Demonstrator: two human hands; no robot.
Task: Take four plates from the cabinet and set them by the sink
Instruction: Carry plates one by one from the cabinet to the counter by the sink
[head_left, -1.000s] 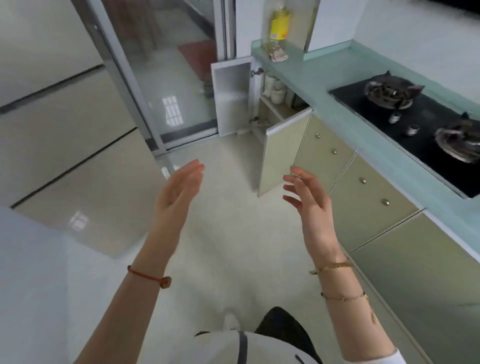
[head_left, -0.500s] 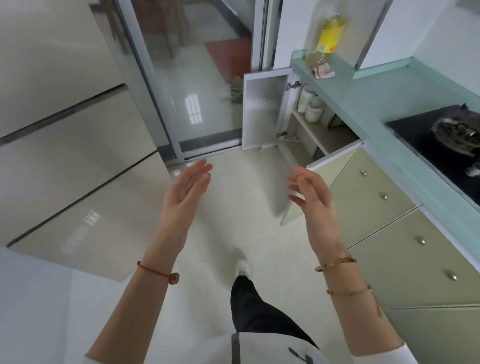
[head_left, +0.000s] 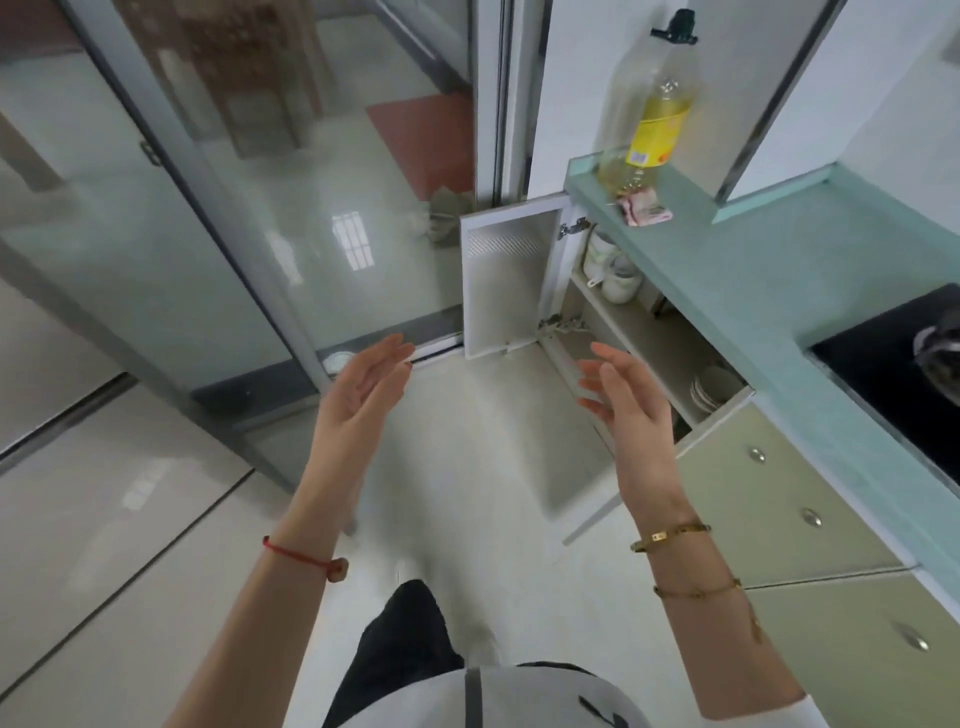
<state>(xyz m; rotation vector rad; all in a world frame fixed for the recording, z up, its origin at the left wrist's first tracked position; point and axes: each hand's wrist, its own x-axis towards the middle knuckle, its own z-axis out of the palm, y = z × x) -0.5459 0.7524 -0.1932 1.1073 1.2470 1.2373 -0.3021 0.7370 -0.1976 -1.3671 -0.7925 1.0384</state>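
Hands come first in the view: the left hand (head_left: 363, 387) and the right hand (head_left: 626, 400) are both raised over the pale floor (head_left: 478, 441), palms turned toward each other, fingers spread loosely and holding nothing. A red cord bracelet (head_left: 301, 556) circles the left wrist, and two gold bracelets (head_left: 670, 535) sit on the right wrist. Ahead and to the right, the cabinet (head_left: 649, 332) under the teal counter (head_left: 779, 270) stands with both doors swung open; the far door (head_left: 511, 280) shows its white inner face. A stack of white plates (head_left: 709, 389) lies on the lower shelf, partly hidden by the counter's edge, just beyond the right hand's fingertips but apart from them. White cups or jars (head_left: 610, 267) sit on the upper shelf. On the counter above stand an oil bottle (head_left: 649, 109) with a yellow label and a crumpled pink wrapper (head_left: 644, 210) just beside its base. A black stovetop (head_left: 904, 364) occupies the counter at the right edge. Glass sliding doors (head_left: 234, 208) fill the left.
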